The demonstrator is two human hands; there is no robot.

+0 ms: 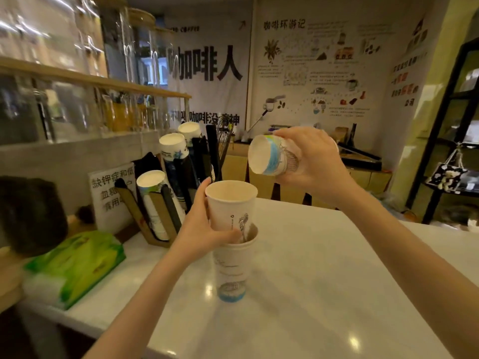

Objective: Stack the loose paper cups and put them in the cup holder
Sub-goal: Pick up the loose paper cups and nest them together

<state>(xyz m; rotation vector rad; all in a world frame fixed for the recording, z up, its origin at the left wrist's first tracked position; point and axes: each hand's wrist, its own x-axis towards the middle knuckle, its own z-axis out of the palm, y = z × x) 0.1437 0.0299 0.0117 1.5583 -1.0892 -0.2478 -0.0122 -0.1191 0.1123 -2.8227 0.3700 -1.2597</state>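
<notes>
My left hand (pixel 201 229) grips a white paper cup (pixel 230 203) that sits partly inside a second cup (pixel 232 273) standing upright on the white counter (pixel 311 294). My right hand (pixel 313 161) holds a third paper cup (pixel 272 155) up in the air, tipped on its side with its bottom toward me, above and right of the stack. The cup holder (pixel 155 206), a wood and black slanted rack, stands at the left behind my left hand with several rows of stacked cups (pixel 173 146) in it.
A green tissue pack (pixel 77 265) lies at the counter's left front. A white sign with Chinese text (pixel 108 195) leans beside the rack. A dark object (pixel 28 216) sits far left. Glass jars fill the shelves (pixel 90 79) above. A black shelf unit (pixel 451 141) stands at right.
</notes>
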